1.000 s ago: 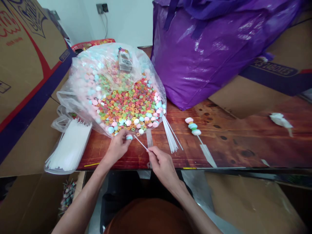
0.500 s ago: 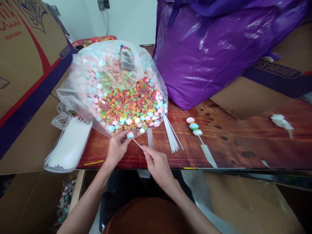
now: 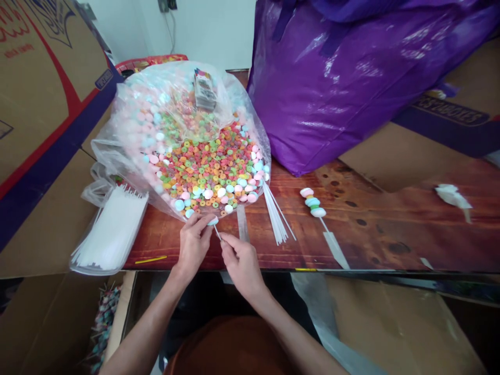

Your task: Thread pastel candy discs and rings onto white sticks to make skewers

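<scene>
My left hand [image 3: 194, 241] pinches a pale round candy [image 3: 213, 221] at the near edge of a clear plastic bag [image 3: 128, 130] heaped with coloured ring and disc candies [image 3: 207, 169]. My right hand [image 3: 239, 259] pinches a thin white stick [image 3: 217, 233] whose tip meets that candy. The two hands nearly touch above the red-brown wooden table [image 3: 371, 229]. To the right lie several loose white sticks [image 3: 275, 213] and a finished stick with three stacked candies [image 3: 313, 203].
A plastic bag full of white sticks [image 3: 111, 232] lies at the left over a cardboard box [image 3: 39, 104]. A big purple bag [image 3: 344, 73] and another box [image 3: 449, 120] fill the back right. A crumpled white wrapper [image 3: 451, 195] lies far right.
My right hand slid left along the stick towards my left hand, so less stick shows between them. The left hand stays at the bag's edge with the candy.
</scene>
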